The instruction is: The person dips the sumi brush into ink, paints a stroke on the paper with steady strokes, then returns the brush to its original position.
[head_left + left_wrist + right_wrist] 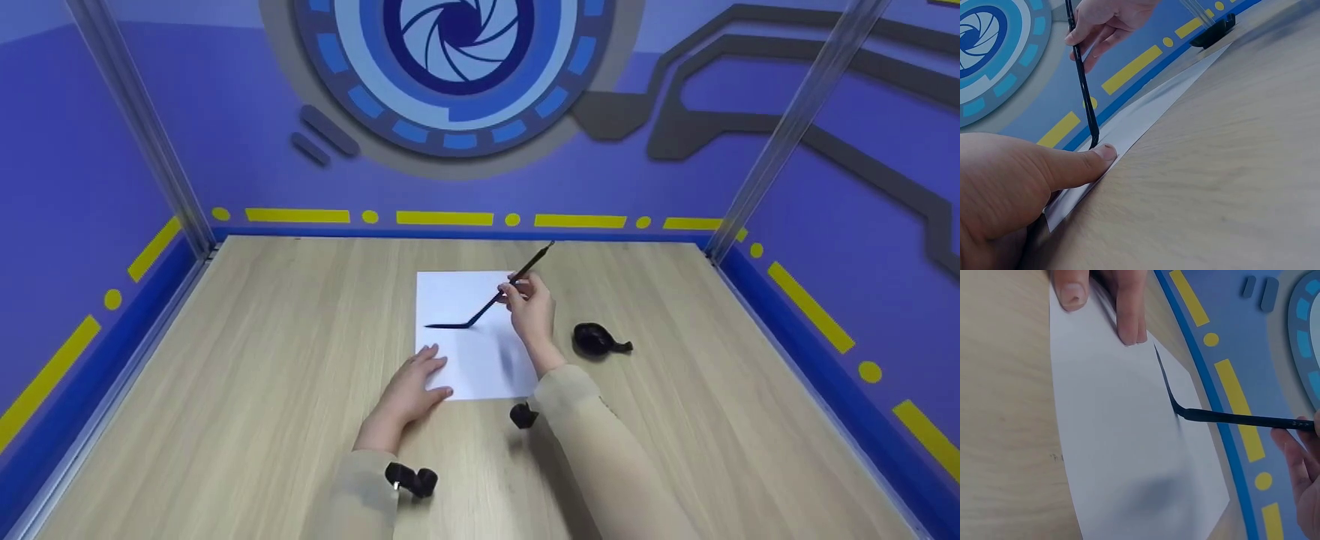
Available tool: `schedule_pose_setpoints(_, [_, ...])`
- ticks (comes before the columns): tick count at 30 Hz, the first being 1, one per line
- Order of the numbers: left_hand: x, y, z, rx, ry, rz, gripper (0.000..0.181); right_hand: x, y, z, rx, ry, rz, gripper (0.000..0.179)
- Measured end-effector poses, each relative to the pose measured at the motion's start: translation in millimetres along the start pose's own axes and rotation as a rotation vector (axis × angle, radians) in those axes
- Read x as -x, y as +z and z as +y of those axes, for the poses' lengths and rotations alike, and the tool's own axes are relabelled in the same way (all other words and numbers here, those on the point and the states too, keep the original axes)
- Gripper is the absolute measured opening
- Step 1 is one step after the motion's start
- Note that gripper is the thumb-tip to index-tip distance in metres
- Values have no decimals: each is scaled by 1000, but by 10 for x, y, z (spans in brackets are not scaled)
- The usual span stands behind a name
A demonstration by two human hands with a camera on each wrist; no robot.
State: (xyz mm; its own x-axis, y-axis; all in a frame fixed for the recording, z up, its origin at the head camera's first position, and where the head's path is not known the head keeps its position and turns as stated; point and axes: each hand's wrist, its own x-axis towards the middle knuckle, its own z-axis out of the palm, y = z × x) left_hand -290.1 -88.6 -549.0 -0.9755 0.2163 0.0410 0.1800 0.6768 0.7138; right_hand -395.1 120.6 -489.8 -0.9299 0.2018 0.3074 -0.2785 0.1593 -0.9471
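My right hand [531,309] pinches a black writing brush [491,302] partway up its handle. The brush leans to the right, and its tip touches the white sheet of paper [480,367]. A black stroke [444,326] runs leftward on the sheet from the tip; the right wrist view shows the same stroke [1163,374] thin at one end and meeting the bent bristles. My left hand [414,386] rests with fingers spread on the paper's lower left part. In the left wrist view its thumb [1081,169] lies on the paper's edge.
An ink-dark dish [594,340] with a short handle-like end stands on the wooden table [300,337], right of the paper. Blue panels with yellow marks [444,218] wall the table at the back and sides. A black wrist device [412,480] sits on the left sleeve.
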Motion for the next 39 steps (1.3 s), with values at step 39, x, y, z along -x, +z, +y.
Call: schedule_pose_setpoints(39, [-7, 8, -5, 2, -19, -5, 56, -84, -228, -46, 44, 58, 12, 15])
